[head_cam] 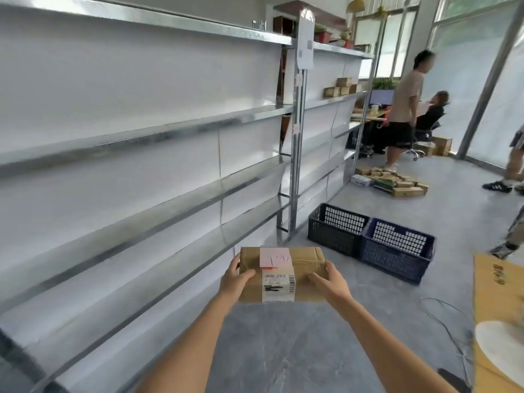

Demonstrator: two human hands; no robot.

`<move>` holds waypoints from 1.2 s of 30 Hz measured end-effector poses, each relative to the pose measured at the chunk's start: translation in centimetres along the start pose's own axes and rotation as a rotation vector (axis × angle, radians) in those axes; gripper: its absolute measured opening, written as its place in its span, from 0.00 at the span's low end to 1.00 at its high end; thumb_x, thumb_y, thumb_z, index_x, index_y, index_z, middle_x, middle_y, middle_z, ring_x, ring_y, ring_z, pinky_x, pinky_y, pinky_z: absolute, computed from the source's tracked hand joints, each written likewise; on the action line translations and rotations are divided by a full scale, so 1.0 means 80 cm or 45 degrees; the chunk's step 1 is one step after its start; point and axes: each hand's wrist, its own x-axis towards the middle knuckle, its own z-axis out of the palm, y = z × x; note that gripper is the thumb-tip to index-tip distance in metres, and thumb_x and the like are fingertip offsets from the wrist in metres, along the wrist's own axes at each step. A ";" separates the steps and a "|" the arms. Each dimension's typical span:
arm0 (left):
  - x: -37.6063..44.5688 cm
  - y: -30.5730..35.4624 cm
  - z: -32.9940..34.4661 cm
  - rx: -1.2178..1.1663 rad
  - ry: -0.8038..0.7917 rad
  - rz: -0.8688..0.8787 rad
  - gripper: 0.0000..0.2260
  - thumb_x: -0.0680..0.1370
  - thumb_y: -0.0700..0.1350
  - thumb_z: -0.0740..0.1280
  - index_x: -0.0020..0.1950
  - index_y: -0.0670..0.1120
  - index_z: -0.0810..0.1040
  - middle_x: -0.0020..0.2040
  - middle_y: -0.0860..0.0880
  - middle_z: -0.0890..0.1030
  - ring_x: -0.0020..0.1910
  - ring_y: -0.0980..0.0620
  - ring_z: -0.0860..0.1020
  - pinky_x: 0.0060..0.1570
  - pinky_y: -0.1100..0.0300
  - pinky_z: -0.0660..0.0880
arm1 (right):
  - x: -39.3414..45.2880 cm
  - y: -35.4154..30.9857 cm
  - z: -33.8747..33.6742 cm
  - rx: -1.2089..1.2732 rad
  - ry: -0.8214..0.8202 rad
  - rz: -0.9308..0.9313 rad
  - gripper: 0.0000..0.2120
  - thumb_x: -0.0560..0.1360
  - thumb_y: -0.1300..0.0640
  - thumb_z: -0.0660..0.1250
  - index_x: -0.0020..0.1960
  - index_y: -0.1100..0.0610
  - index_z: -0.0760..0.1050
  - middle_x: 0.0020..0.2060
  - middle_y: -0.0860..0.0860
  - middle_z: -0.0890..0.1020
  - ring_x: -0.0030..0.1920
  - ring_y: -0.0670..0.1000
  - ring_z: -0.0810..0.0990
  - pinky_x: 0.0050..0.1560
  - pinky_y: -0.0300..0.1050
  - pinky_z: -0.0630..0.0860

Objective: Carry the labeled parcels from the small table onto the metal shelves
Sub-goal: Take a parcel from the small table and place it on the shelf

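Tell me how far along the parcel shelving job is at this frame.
Done: nothing shows on the near metal shelves; the small boxes on the far shelf unit may be earlier work, which I cannot confirm. In hand: the left hand and right hand hold one labeled parcel in the air beside the shelves. Left: setting it down. The small table is out of view, so the remaining count is unknown.

Shelves point(141, 131) left, crates point(371, 239) right
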 end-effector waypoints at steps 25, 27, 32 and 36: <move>0.568 0.238 0.302 0.049 -0.153 0.167 0.25 0.77 0.46 0.65 0.74 0.52 0.64 0.67 0.45 0.75 0.62 0.44 0.75 0.56 0.54 0.73 | 0.597 -0.063 -0.204 0.140 0.281 0.060 0.24 0.73 0.52 0.66 0.67 0.55 0.67 0.56 0.55 0.78 0.53 0.54 0.75 0.57 0.50 0.74; 0.609 0.255 0.321 0.022 -0.146 0.155 0.27 0.77 0.45 0.65 0.75 0.51 0.62 0.69 0.46 0.73 0.64 0.45 0.74 0.53 0.57 0.72 | 0.642 -0.070 -0.219 0.123 0.264 0.060 0.26 0.73 0.51 0.67 0.68 0.55 0.65 0.57 0.55 0.77 0.55 0.55 0.76 0.60 0.54 0.75; 0.717 0.276 0.361 0.000 -0.130 0.081 0.28 0.78 0.46 0.65 0.76 0.52 0.60 0.69 0.44 0.73 0.61 0.44 0.76 0.51 0.56 0.74 | 0.758 -0.077 -0.234 0.072 0.220 0.059 0.27 0.74 0.52 0.67 0.69 0.57 0.64 0.59 0.55 0.75 0.55 0.53 0.74 0.60 0.55 0.76; 0.822 0.294 0.389 -0.005 -0.124 0.086 0.28 0.77 0.47 0.65 0.76 0.52 0.60 0.68 0.43 0.73 0.62 0.43 0.76 0.60 0.48 0.76 | 0.868 -0.084 -0.237 0.065 0.204 0.043 0.27 0.74 0.51 0.67 0.70 0.57 0.63 0.63 0.57 0.75 0.60 0.56 0.75 0.61 0.53 0.75</move>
